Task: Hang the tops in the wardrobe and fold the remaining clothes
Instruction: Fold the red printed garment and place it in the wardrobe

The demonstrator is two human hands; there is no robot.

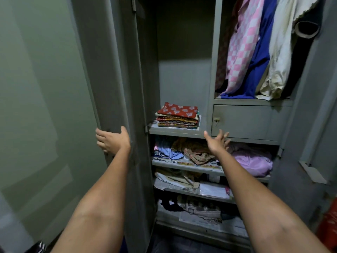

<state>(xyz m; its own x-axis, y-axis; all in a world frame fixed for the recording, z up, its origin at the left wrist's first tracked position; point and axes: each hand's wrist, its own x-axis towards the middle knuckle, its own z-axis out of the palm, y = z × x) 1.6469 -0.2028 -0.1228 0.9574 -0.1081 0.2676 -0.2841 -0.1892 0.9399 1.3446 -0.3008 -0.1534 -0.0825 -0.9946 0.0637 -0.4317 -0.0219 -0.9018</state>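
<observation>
A grey metal wardrobe (184, 70) is standing open, its flat painted panels looking smooth and dull. The left hand (111, 139) is gripping the edge of the left door (113, 79), fingers curling round the thin steel lip and thumb lying on the inner face. The right hand (218, 142) is reaching forward with fingers spread and straight, holding nothing, in front of the shelf edge just below a small locker door (246, 121) with a key (216, 121) in its lock.

In the far right compartment the tops are hanging close together: a pink-and-white checked top (240, 52), a smooth deep blue top (260, 57) and a crumpled cream top (279, 57), with a dark garment to their right.

On the upper left shelf a neat rectangular stack of folded clothes (177, 115) is lying, a red printed cloth on top. On the shelf beneath, loose clothes are sitting in soft heaps: a pale blue piece (166, 148), a brown patterned bundle (195, 150) and a glossy lilac fabric (253, 161) at the right. The lower shelves, lined with newspaper (215, 190), are holding more crumpled cloth.
</observation>
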